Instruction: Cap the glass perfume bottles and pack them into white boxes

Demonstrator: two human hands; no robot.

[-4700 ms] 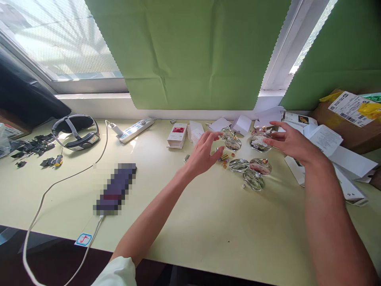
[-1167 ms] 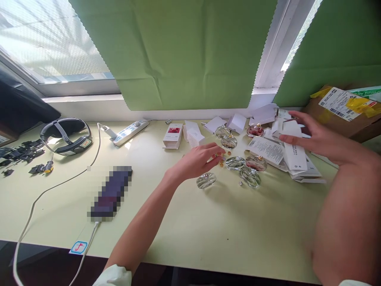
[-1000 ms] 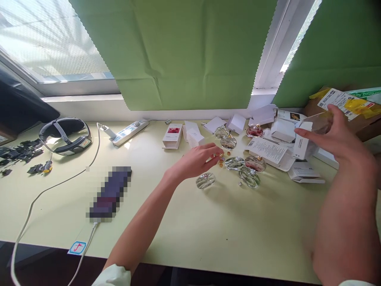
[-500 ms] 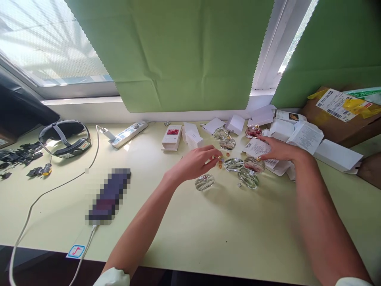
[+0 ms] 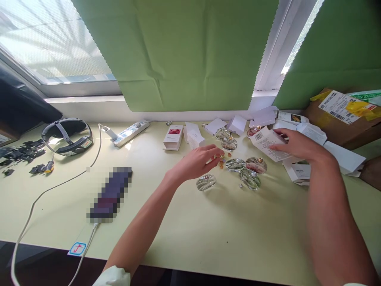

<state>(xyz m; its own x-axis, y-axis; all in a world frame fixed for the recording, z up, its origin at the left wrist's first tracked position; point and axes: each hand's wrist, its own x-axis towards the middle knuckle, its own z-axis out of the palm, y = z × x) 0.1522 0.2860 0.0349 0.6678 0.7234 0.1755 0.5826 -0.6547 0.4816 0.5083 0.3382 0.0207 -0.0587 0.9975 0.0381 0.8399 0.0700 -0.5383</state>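
My right hand (image 5: 299,146) grips a white printed carton (image 5: 266,143) with a barcode, lifted and tilted above the other boxes. The thumb lies across its printed face. My left hand (image 5: 200,162) is closed in a pinch on a small gold cap (image 5: 221,156). Close under those fingertips, several tiny amber-gold pieces (image 5: 222,167) lie on the table. Oval glass bottles sit around: a clear bottle (image 5: 206,182) near my left wrist, a greenish one (image 5: 250,180), a pinkish bottle (image 5: 256,166), and a red one (image 5: 253,131) partly behind the held carton.
White cartons (image 5: 342,155) pile up on the right before a taped brown box (image 5: 333,119). A white box with a red picture (image 5: 173,137) lies at the back. Leftward are a power strip (image 5: 131,133), a headset (image 5: 68,137), a blurred phone (image 5: 110,194) and a white cable (image 5: 44,192).
My right hand has moved right and raised the printed carton, turning it away from the bottles. The left hand stays in its pinch in nearly the same place.
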